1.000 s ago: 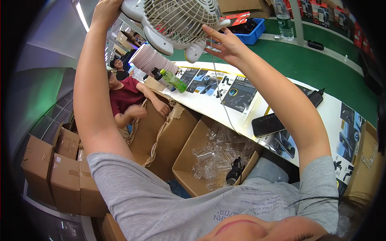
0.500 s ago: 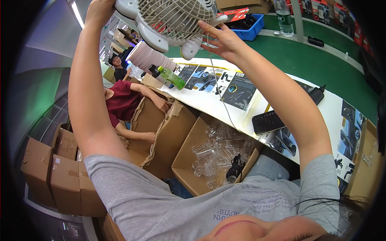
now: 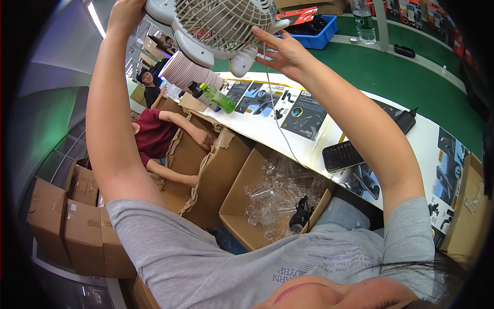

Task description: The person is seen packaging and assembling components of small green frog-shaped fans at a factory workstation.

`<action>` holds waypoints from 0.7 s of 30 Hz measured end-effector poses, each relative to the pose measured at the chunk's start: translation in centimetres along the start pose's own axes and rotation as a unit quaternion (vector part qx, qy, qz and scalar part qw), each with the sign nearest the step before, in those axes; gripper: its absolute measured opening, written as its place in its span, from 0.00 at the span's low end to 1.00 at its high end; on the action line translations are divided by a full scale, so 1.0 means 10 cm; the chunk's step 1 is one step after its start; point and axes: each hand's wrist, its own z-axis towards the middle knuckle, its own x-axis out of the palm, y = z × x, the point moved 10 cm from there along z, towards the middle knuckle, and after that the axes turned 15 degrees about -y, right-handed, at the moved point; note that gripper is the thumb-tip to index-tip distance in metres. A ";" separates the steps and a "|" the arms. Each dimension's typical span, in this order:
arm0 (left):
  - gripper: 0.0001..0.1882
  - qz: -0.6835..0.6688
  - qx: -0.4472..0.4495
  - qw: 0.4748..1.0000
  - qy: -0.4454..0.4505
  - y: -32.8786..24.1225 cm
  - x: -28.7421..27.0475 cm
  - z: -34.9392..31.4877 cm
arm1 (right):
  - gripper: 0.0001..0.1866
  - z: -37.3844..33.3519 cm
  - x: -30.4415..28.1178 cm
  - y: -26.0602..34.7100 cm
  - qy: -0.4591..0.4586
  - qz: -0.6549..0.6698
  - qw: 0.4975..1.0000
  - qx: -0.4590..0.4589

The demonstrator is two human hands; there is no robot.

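Observation:
A white electric fan (image 3: 224, 26) with a round grille and rounded lobes is held up at the top of the view, partly cut off. My left hand (image 3: 126, 14) is at the fan's left side, its fingers mostly beyond the upper edge. On the other side, my right hand (image 3: 285, 51) has its thumb against the grille rim and its fingers spread behind a lobe. A thin white cord (image 3: 276, 110) hangs from the fan toward the table edge. Below lies an open carton (image 3: 239, 198) with clear plastic pieces (image 3: 270, 198) and a black item (image 3: 299, 216).
On the white table (image 3: 319, 147) lie a phone (image 3: 342, 156) and printed packaging sheets (image 3: 304, 114). A green bottle (image 3: 218, 98) leans near stacked paper cups (image 3: 185, 72). A co-worker in a red shirt (image 3: 157, 131) reaches into a torn carton (image 3: 221, 159). Closed cartons (image 3: 82, 232) stand at left; a blue bin (image 3: 319, 36) sits behind.
The co-worker's hands have shifted slightly downward at the torn carton. My hands and the fan stay nearly in place.

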 end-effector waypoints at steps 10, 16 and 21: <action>0.08 0.000 0.018 1.000 -0.011 -0.07 0.06 0.00 | 0.37 0.01 -0.07 -0.03 0.000 0.000 1.000 0.006; 0.07 -0.007 0.019 1.000 -0.014 -0.08 0.14 -0.02 | 0.37 -0.01 -0.11 -0.07 -0.004 -0.005 1.000 0.010; 0.06 -0.015 0.020 1.000 -0.016 -0.12 0.18 -0.01 | 0.36 0.01 -0.16 -0.08 0.004 -0.002 1.000 0.014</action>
